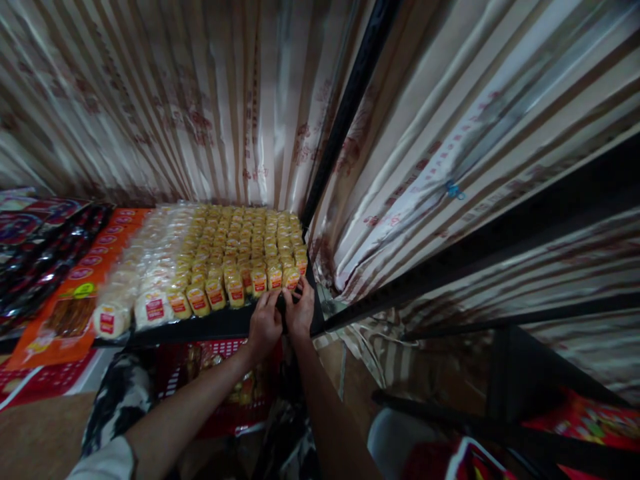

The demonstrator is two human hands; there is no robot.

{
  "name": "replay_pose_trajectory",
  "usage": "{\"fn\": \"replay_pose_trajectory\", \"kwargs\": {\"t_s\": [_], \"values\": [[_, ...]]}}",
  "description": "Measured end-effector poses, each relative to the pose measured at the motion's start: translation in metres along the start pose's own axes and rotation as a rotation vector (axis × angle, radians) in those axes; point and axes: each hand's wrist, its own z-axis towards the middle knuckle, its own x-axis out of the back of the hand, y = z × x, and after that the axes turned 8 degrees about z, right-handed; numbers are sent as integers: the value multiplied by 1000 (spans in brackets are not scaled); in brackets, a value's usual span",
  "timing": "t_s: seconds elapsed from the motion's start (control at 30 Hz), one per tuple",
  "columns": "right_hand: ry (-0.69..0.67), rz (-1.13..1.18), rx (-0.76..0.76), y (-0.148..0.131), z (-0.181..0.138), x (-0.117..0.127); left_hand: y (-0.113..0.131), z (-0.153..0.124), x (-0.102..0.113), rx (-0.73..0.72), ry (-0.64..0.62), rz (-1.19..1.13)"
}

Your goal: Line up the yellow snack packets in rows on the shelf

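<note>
Rows of small yellow snack packets [235, 287] with red labels stand packed together on a black shelf [210, 325]. At the front right end of these rows, my right hand [301, 312] has its fingers closed around the sides of a yellow snack packet [291, 279]. Close beside it, my left hand [266, 323] is curled at the shelf's front edge, its fingertips near the bottom of the neighbouring packets. What lies between the left fingers, if anything, is hidden. To the left of the yellow packets are whitish wrapped packets [154, 307] with red labels.
An orange snack bag [75, 313] and dark shiny packages [45, 260] lie further left. Below the shelf, a red basket [173, 373] holds more packets. A black post [345, 120] rises at the shelf's right corner, before striped curtains [215, 100]. Red packaging [595, 420] is at lower right.
</note>
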Motion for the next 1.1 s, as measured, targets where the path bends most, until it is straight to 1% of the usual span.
{"fn": "replay_pose_trajectory", "kwargs": {"t_s": [0.13, 0.23, 0.33, 0.47, 0.63, 0.87, 1.1], "values": [[43, 44, 1, 0, -6, 3, -3, -2, -2, -8, 1, -8], [36, 56, 60, -1, -8, 3, -4, -1, -3, -33, -5, 2], [0, 26, 117, -3, -6, 3, -4, 0, -2, -50, -17, 15], [-24, -23, 124, -3, -5, 2, -5, 2, -3, -42, -21, 23], [18, -82, 153, 2, -6, 2, -10, 1, -6, -58, -14, 24], [34, -138, 266, 0, -6, 3, -9, -1, -5, -45, -27, 35], [17, -140, 235, -1, -6, 3, -11, -2, -6, -43, -48, 47]]}}
